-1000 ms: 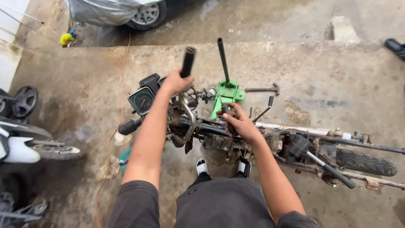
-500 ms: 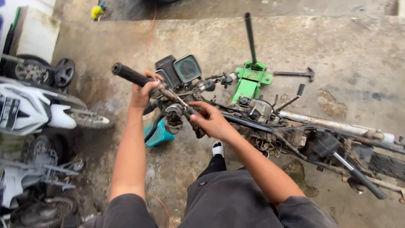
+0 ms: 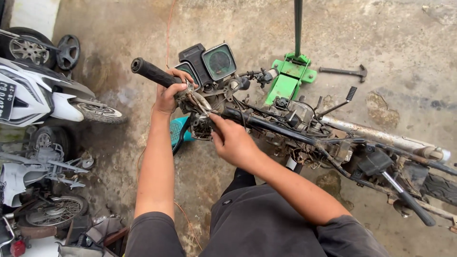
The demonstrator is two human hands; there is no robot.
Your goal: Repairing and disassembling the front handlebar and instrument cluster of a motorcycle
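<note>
Lying stripped on the concrete floor (image 3: 409,43), the motorcycle frame (image 3: 304,135) ran its long axis from the handlebar at upper left down to the rear tyre (image 3: 440,188) at the right edge, its front end pointing left and away from the person. The handlebar grip (image 3: 151,72) stuck out toward the upper left, tilted slightly upward. The left hand (image 3: 169,93) was wrapped around the bar just inside that black grip, fingers curled shut on it. The right hand (image 3: 233,140) rested near the steering head, its fingers partly bent and pinching at something small among the cables; what it pinched was too small to tell. A twin instrument cluster (image 3: 212,62) sat just beyond the hands, faces turned up. Behind the frame stood a green floor jack (image 3: 288,81) with its handle upright, and a hammer (image 3: 345,71) lay beside it. A white scooter (image 3: 43,97) was parked well apart at left.
</note>
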